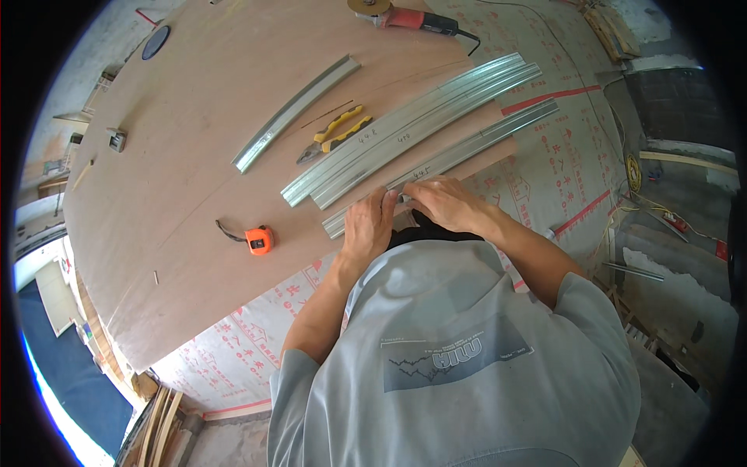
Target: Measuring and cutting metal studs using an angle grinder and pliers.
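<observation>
Both hands rest on the nearest metal channel point(467, 152), a long silver strip lying along the near edge of the plywood surface point(179, 140). The left hand point(368, 226) lies flat on the channel close to its left end, fingers stretched forward and held together, palm pressing down. The right hand point(447, 202) sits just beside it on the same strip, fingers curled and bunched at the tips as if pinching something small; what they hold is hidden, so I cannot tell.

Just beyond this channel lie more metal channels point(420, 117) side by side, touching one another, running the same way across the surface. Yellow-handled pliers point(334, 134) lie just beyond those, toward the middle of the surface. A shorter metal strip point(296, 113) lies farther out, apart from the rest. An orange tape measure point(259, 239) sits near the near edge, to the left of the left hand, well apart from it. An angle grinder point(405, 15) with a red body rests at the far edge. A small metal box point(117, 139) sits toward the left edge.
</observation>
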Motion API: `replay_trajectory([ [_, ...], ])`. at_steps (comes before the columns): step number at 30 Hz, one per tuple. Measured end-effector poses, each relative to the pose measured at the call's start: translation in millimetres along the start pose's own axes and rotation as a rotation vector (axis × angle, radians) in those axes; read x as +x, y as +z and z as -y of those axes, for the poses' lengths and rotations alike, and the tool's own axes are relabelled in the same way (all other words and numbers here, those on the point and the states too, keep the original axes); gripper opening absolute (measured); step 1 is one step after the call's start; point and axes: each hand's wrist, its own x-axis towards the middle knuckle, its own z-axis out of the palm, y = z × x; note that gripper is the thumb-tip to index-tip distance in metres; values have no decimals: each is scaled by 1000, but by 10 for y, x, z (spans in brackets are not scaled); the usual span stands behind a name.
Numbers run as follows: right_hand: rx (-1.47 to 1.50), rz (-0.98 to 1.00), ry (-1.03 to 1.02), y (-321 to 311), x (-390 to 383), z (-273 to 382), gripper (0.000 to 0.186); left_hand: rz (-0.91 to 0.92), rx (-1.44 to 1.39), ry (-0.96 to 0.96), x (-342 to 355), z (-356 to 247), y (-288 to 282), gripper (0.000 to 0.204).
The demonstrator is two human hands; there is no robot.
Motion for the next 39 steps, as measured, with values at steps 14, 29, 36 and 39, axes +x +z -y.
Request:
replay_trajectory([
  [14, -265, -607, 107, -1281, 1640, -2587, 63, -378, -766, -399, 1016, 4, 260, 34],
  [29, -115, -68, -610, -1592, 830, -2602, 16, -510, -257, -733, 330, -630, 643, 41],
  [36, 1049, -2, -178, -2085, 545, -1401, 31, -218, -1606, -232, 786, -801, 998, 30],
  [39, 1202, -127, -159, -1937, 489, -1183, 30, -110, -1652, -169, 902, -805, 998, 32],
])
